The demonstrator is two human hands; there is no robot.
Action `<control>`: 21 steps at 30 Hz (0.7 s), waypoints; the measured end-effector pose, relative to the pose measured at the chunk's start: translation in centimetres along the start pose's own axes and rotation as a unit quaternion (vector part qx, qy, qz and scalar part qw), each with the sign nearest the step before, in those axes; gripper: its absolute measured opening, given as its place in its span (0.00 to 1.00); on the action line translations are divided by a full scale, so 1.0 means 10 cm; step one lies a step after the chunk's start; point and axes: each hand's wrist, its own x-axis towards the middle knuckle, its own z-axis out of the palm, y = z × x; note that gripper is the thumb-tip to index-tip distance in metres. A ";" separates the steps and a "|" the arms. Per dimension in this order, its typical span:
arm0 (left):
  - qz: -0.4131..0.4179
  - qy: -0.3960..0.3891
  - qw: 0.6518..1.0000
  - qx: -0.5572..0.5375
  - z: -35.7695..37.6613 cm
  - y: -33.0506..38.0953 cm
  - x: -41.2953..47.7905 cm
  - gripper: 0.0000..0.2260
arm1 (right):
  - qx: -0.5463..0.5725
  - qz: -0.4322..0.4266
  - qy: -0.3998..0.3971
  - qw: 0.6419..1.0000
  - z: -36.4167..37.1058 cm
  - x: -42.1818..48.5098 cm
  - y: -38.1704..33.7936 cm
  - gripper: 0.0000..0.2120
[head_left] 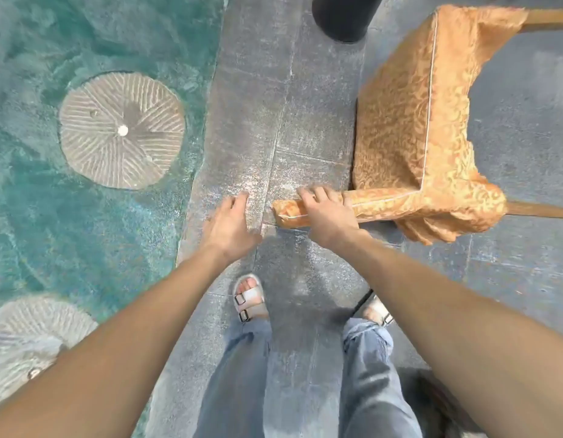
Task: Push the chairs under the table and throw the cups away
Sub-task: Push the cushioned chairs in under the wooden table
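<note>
A chair covered in orange patterned fabric stands at the right, seen from above, with wooden legs poking out at the right edge. My right hand grips the top of its backrest, fingers curled over the padded bar. Just left of the backrest's end, my left hand hovers with fingers spread and holds nothing. No cup and no table top are in view.
Grey stone floor tiles run down the middle. To the left lies a teal water-like surface with round ribbed discs. A black cylindrical base stands at the top, close to the chair. My sandalled feet are below the hands.
</note>
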 end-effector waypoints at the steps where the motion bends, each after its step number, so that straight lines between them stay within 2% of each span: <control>1: -0.001 0.000 1.000 -0.003 0.06 -0.07 0.08 0.42 | -0.016 -0.005 -0.018 1.000 0.09 0.11 -0.01 0.43; 4: -0.017 0.002 0.999 -0.035 0.23 -0.25 0.24 0.42 | -0.042 -0.012 -0.045 0.998 0.27 0.38 -0.02 0.37; 8: -0.030 -0.012 0.999 -0.027 0.46 -0.28 0.37 0.40 | -0.066 -0.023 -0.021 0.997 0.34 0.67 0.05 0.29; 13: -0.040 -0.016 0.999 -0.005 0.46 -0.18 0.33 0.41 | 0.002 -0.056 -0.030 0.998 0.22 0.73 0.27 0.15; 15: -0.047 -0.022 0.999 -0.002 0.43 -0.14 0.33 0.41 | 0.015 -0.076 -0.019 0.997 0.13 0.66 0.39 0.14; 21: -0.040 -0.024 0.999 0.017 0.32 0.49 0.20 0.42 | 0.046 -0.146 0.030 0.988 -0.46 0.03 1.02 0.20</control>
